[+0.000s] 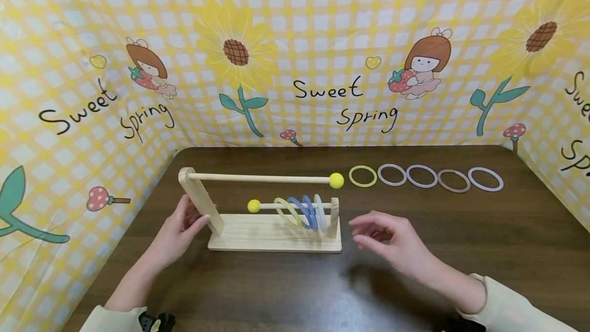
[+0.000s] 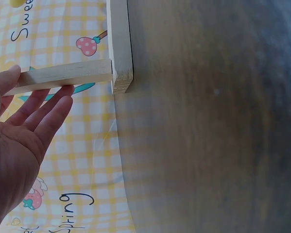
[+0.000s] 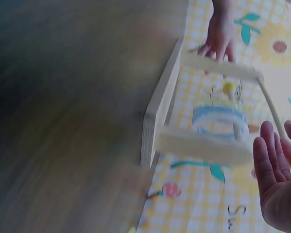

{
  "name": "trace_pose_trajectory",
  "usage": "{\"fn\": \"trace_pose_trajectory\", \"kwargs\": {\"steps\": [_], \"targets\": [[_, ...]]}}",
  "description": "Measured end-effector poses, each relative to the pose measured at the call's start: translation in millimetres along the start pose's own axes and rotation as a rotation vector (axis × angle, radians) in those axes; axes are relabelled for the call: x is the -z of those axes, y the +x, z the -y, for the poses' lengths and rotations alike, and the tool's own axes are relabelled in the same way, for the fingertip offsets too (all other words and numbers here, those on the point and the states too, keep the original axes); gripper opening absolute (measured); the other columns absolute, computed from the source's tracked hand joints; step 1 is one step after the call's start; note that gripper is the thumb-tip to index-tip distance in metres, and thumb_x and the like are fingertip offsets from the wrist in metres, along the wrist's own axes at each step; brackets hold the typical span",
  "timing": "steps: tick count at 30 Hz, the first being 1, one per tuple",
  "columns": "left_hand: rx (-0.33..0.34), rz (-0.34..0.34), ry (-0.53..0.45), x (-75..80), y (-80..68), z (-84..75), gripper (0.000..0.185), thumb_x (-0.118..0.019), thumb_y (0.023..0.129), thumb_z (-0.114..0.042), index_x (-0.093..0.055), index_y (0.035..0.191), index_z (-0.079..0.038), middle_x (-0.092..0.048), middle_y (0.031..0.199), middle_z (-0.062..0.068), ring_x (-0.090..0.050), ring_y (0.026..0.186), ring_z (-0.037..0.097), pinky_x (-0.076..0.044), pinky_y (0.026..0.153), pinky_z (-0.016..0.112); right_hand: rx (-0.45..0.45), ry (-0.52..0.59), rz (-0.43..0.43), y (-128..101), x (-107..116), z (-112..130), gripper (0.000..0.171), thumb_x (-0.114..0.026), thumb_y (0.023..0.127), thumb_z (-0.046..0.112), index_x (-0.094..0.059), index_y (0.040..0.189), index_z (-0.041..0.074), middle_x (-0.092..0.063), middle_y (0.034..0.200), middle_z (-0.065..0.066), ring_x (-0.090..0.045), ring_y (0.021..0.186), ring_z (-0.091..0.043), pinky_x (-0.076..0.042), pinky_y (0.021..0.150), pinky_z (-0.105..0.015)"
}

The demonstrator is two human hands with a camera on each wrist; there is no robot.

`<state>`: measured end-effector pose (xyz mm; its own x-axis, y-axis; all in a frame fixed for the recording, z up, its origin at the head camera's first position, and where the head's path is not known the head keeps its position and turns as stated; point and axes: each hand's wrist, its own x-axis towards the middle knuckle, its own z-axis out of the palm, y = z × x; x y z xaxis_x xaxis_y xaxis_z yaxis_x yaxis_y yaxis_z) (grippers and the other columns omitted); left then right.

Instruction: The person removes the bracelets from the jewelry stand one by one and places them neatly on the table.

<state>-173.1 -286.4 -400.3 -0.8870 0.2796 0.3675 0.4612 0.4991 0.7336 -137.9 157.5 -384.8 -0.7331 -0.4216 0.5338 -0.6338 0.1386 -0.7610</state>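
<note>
Four rings point(image 1: 301, 212) hang on the rack point(image 1: 272, 229), steadied by the flat-fingered left hand point(image 1: 177, 229); the right hand point(image 1: 392, 245) hovers relaxed.

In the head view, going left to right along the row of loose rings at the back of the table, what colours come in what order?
Yellow-green ring → pale pink ring → pale lilac ring → dusty pink ring → pale lilac ring nearest the right edge. They lie flat in one row on the dark table.
</note>
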Motion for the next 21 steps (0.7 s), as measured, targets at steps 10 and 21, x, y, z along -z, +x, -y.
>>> {"fn": "trace_pose_trajectory", "kwargs": {"steps": [10,21], "targets": [[0.008,-0.001,-0.004,0.2,-1.5,-0.5,0.042,-0.056,0.097,0.004,-0.034,0.133,0.005,-0.059,0.119,0.028,-0.053,0.11,-0.002,-0.044,0.086,0.011,0.023,0.049,0.078,12,-44,0,0.026,-0.073,0.084,-0.004,-0.068,0.109,0.001,-0.067,0.085,-0.003,-0.063,0.072,-0.011,-0.055,0.06,-0.028],[0.0,-0.003,-0.007,-0.2,-0.3,0.2,0.043,-0.055,0.096,0.004,-0.034,0.134,0.005,-0.059,0.12,0.028,-0.052,0.11,-0.003,-0.045,0.086,0.011,-0.083,0.063,0.127,19,-72,-8,0.035,-0.071,0.088,0.002,-0.062,0.121,-0.002,-0.071,0.087,-0.006,-0.065,0.074,-0.008,-0.056,0.064,-0.027]]}}
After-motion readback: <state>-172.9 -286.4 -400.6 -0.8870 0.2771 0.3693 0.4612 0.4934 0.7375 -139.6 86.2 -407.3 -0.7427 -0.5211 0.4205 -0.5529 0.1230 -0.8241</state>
